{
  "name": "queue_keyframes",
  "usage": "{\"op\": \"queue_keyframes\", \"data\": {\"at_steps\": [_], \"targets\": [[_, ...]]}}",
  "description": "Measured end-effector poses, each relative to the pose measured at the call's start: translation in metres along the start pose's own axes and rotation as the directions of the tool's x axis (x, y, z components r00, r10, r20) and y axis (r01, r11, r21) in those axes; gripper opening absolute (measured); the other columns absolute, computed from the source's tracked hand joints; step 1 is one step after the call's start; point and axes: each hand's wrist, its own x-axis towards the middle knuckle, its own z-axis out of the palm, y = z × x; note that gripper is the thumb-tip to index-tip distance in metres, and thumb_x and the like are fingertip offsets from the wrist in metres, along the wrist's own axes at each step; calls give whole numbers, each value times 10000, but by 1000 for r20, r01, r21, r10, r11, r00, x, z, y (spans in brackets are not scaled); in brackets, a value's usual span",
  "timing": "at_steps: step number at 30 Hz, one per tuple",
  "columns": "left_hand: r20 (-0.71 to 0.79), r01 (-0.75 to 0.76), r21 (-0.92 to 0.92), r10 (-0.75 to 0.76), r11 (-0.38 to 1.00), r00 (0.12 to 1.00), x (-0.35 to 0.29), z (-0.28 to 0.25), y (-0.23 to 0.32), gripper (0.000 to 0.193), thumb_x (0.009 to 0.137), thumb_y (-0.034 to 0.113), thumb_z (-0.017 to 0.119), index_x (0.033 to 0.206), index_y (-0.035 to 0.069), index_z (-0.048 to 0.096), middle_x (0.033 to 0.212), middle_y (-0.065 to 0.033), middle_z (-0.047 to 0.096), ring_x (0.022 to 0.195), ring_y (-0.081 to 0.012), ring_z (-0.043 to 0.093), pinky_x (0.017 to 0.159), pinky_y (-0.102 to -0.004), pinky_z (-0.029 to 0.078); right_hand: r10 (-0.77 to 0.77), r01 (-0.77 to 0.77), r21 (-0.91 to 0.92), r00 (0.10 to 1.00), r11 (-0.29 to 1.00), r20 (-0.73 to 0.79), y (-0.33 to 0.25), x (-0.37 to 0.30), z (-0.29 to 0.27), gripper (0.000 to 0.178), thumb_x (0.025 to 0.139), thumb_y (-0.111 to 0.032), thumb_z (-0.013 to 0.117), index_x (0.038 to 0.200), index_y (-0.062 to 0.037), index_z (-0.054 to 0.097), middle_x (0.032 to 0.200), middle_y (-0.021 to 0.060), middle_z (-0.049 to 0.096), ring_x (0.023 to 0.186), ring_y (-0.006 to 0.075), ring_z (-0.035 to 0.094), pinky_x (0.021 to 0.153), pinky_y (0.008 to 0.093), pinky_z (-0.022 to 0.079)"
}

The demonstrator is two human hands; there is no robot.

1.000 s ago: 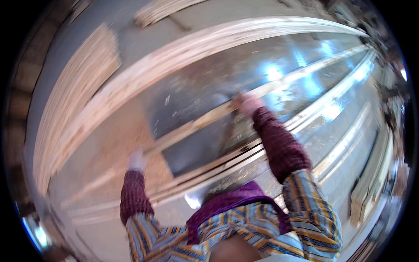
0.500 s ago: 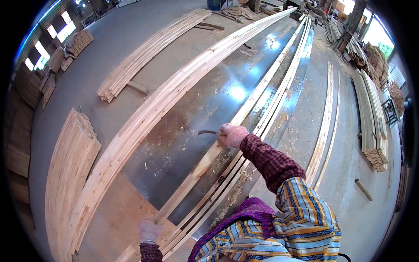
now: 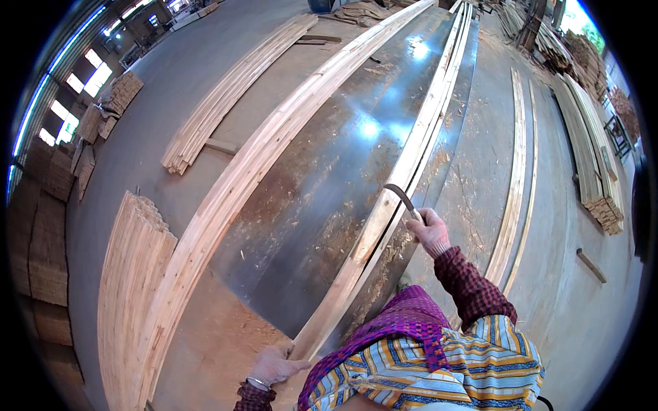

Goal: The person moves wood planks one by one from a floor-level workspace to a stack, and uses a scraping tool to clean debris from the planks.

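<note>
My right hand (image 3: 431,234), in a pale pinkish glove, is closed around the handle of a hooked tool (image 3: 404,197) with a dark curved blade. The blade's tip reaches over a long pale wooden plank (image 3: 356,257). Several narrow planks (image 3: 439,103) lie side by side with it on a shiny dark metal tabletop (image 3: 274,274). At the near end of the plank, my gloved left hand (image 3: 275,364) grips the end corner, and part of its fingers is hidden. A dark gap shows between the plank and the strip to its right.
To the left, a long stack of boards (image 3: 226,175) runs along the tabletop. Further left lie a shorter board stack (image 3: 137,274) and another bundle (image 3: 236,89). On the right are two thin strips (image 3: 514,185), a plank stack (image 3: 589,151) and a small wood offcut (image 3: 591,265). Shavings litter the tabletop.
The plank that lay apart on the left now lies against the other strips. My right hand and the hooked tool have moved right; my left hand has shifted right along with the plank's end.
</note>
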Motion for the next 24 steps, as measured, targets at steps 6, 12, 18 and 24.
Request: {"op": "queue_keyframes", "data": {"at_steps": [6,12,18,24], "targets": [[-103,-274,92,283,957,954,-9,16,2,540,750,530,821,906,29,694,707,-152,655,597,-215,651,561,-366,506,49,-52,178,999,983,20,0,-61,-16,449,1012,-258,593,1423,-85,540,790,18,643,630,75,578,516,238,477],[-178,-255,261,306,931,935,-34,17,23,579,740,598,786,844,40,673,765,-225,640,733,-391,672,616,-427,512,-55,27,312,995,950,82,-14,-104,3,428,1025,-243,570,1410,-60,534,823,36,653,612,76,569,541,235,483],[-184,-384,225,426,895,886,-31,30,15,508,777,465,776,744,9,555,670,-215,498,584,-323,513,541,-408,400,-41,2,302,991,953,124,-7,-114,6,462,1035,-290,536,1439,-71,494,765,50,629,528,89,549,479,247,465],[-98,-381,211,407,900,908,-29,35,16,403,823,368,740,759,13,559,681,-214,505,600,-324,537,543,-404,398,91,-157,290,969,944,229,-11,-148,15,464,1059,-295,478,1454,-50,456,681,41,566,498,107,513,433,259,433]]}}
